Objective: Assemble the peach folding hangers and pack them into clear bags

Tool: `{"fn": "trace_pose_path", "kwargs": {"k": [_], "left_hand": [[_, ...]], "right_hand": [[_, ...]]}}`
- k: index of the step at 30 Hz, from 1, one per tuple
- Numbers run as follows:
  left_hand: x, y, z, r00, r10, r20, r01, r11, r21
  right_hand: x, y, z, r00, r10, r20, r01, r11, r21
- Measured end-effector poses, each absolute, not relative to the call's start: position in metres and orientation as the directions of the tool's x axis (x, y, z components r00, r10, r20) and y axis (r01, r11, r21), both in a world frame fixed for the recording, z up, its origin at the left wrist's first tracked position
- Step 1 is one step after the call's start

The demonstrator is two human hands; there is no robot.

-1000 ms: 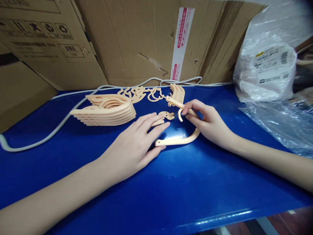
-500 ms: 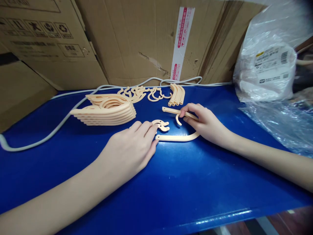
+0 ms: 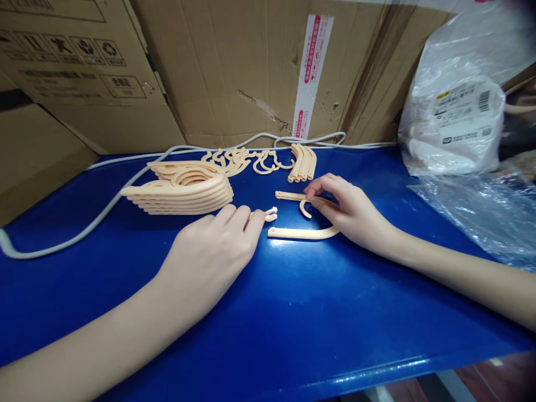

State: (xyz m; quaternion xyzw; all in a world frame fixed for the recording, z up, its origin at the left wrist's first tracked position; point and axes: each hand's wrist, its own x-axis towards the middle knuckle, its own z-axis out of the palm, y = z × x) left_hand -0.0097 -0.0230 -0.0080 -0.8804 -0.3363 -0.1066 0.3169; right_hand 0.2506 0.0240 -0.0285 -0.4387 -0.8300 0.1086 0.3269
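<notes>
My right hand (image 3: pixel 349 212) is closed on a peach plastic hanger frame (image 3: pixel 302 232), pinching its upper arm while the curved lower arm lies on the blue table (image 3: pixel 293 324). A small hook sticks out under its fingertips. My left hand (image 3: pixel 213 254) rests palm down, fingers curled over small peach hook pieces (image 3: pixel 270 214) whose tips poke out past the fingertips. A stack of finished peach hangers (image 3: pixel 184 188) lies behind the left hand.
Loose hooks (image 3: pixel 251 159) and a bundle of curved arms (image 3: pixel 302 162) lie at the table's back. A grey cable (image 3: pixel 104 209) runs along the left. Cardboard boxes (image 3: pixel 251 67) form the back wall. A plastic bag (image 3: pixel 456 111) sits at right.
My left hand drew back toward me and curled its fingers over the small hook pieces. My right hand lowered the hanger frame closer to the table.
</notes>
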Motion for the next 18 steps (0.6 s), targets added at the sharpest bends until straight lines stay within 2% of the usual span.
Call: {"fn": "trace_pose_path", "kwargs": {"k": [3, 7, 12, 15, 18], "left_hand": [[-0.009, -0.021, -0.005, 0.717, 0.508, 0.478, 0.697, -0.549, -0.462], [-0.007, -0.019, -0.004, 0.630, 0.545, 0.554, 0.766, -0.552, -0.328], [-0.003, -0.022, -0.005, 0.547, 0.603, 0.580, 0.808, -0.560, -0.180], [-0.001, -0.025, -0.005, 0.540, 0.606, 0.584, 0.809, -0.566, -0.160], [0.001, -0.025, -0.004, 0.547, 0.619, 0.564, 0.808, -0.567, -0.162]], "right_hand": [[0.245, 0.013, -0.024, -0.531, 0.665, 0.525, 0.635, 0.723, -0.272], [0.239, 0.002, -0.020, -0.739, 0.477, 0.476, 0.567, 0.822, 0.057], [0.236, 0.000, -0.018, -0.806, 0.354, 0.474, 0.504, 0.830, 0.237], [0.235, -0.002, -0.017, -0.827, 0.271, 0.493, 0.462, 0.826, 0.322], [0.235, -0.004, -0.016, -0.831, 0.272, 0.485, 0.462, 0.823, 0.330]]}}
